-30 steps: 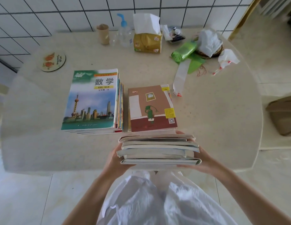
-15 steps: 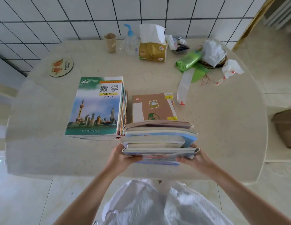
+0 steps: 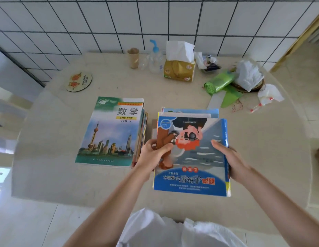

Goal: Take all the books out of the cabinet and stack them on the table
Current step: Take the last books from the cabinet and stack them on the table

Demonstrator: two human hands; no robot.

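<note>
On the beige table (image 3: 262, 148) lie two stacks of books. The left stack (image 3: 112, 132) has a green maths textbook with a city skyline on top. The right stack (image 3: 194, 154) is topped by a blue book with a cartoon cover, lying upside down to me. My left hand (image 3: 155, 152) grips this stack's left edge, thumb on the cover. My right hand (image 3: 226, 157) holds its right edge by the spine, thumb on top. The brown book from before is hidden under the stack. No cabinet is in view.
Along the tiled wall stand a cardboard tube (image 3: 133, 57), a pump bottle (image 3: 155, 57) and a tissue box (image 3: 180, 68). A green bag roll (image 3: 219, 82), plastic bags (image 3: 249, 73) and a round coaster (image 3: 78, 82) also lie on the table.
Both hands carried the pile of books forward and set it flat on the brown book, making the right stack; the blue cover now faces up.
</note>
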